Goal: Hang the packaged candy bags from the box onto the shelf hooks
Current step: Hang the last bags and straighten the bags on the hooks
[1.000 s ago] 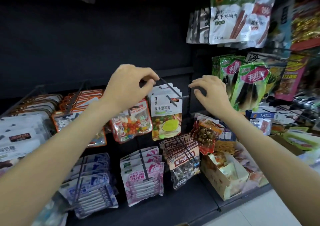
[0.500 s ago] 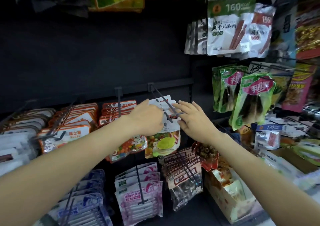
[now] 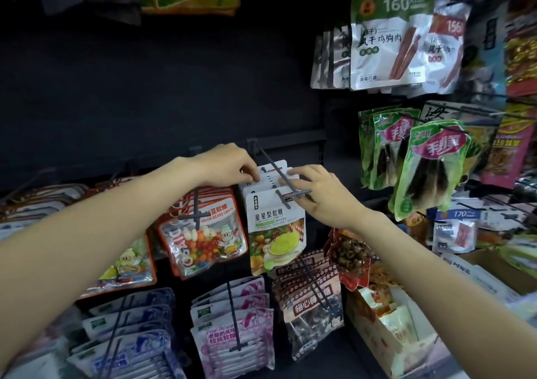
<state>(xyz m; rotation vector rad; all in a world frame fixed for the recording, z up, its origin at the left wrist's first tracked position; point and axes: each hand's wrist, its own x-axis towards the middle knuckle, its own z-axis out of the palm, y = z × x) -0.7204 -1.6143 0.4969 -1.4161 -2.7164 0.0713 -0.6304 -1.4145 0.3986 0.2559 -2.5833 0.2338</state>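
My left hand [image 3: 229, 163] pinches the white top edges of the candy bags [image 3: 274, 218] hanging on the grey hook [image 3: 279, 175] — my right hand [image 3: 322, 192] holds their other side, fingers curled under the hook's crossbar. The bags hang beside the colour-bean packs [image 3: 203, 233]; the open box [image 3: 386, 329] sits lower right.

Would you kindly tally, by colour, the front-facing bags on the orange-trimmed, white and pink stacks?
Orange-trimmed jelly bean bags: 2
White star gummy bag: 1
Pink bag: 1
Total: 4
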